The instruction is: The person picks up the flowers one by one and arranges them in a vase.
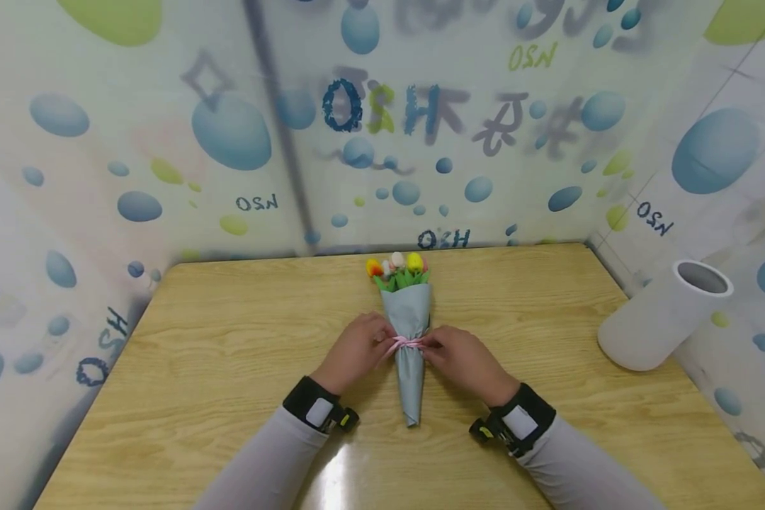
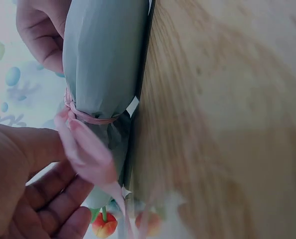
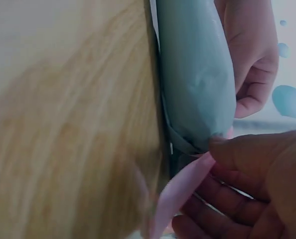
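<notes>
A tulip bouquet wrapped in grey-blue paper [image 1: 408,308] lies in the middle of the table, its yellow, orange and white flower heads [image 1: 415,263] pointing away from me. Around its narrow waist runs a pink ribbon [image 1: 411,343], tied at the front. My left hand [image 1: 353,352] pinches the ribbon at the left of the knot; in the left wrist view a wide loop of ribbon [image 2: 90,157] hangs by the thumb. From the right side, my right hand [image 1: 470,363] pinches another part of the ribbon [image 3: 183,189] between thumb and fingers, close against the paper.
A white cylindrical vase [image 1: 656,326] stands near the table's right edge. The wooden table [image 1: 248,319] meets a patterned wall covering [image 1: 382,177] at the back and both sides. Each wrist wears a black strap with a small camera.
</notes>
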Available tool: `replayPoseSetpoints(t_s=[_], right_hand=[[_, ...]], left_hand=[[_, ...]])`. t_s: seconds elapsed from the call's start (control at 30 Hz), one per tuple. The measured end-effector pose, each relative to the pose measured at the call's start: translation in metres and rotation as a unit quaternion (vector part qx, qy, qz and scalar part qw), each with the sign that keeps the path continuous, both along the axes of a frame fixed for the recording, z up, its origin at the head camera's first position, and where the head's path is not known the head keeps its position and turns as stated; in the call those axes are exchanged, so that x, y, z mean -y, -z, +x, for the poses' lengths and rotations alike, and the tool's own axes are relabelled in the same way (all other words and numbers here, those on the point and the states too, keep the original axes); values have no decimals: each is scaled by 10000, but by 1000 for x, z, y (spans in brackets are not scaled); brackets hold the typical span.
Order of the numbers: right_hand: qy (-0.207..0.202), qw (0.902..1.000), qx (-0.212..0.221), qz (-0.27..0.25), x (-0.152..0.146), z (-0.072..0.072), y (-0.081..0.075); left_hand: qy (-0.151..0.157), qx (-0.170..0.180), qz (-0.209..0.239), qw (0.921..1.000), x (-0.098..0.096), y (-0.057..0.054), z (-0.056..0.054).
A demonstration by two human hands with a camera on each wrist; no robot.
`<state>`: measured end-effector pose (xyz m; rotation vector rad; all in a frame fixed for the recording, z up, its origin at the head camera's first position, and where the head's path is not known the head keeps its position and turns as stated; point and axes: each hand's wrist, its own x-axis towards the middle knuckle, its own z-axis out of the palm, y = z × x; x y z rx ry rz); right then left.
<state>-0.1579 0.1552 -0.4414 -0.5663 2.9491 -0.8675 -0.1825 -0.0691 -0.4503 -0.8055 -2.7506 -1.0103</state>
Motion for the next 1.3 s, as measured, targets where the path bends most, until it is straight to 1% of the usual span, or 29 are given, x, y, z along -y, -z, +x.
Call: replayPoseSetpoints(t_s=[0.13,0.23,0.63,0.83,0.97,1.1,1.3], right_hand=[[80,9984,378,-418,-2,-2,3],[118,9968,528,-581,-3,-3,5],[-5,9959,398,-808,-6,-4,9],[15,9949,528,-855,-6,-4,7],[99,9942,653,-853,-7,-4,4],[120,9942,674,-827,-8,-5,3],[15,9951,623,-770,-9,-6,4]], left_hand=[[-145,500,59,9986,-1,-3,1],[-198,708,65,9973,-1,-5,2],[-190,615,96,9979,0,-6,5],[-207,609,144,9978,1,-4,6],[-219,597,157,9979,2,-3,5],[-248,627,153,9976,3,-2,5],[-267,626,100,9976,2,-3,5]])
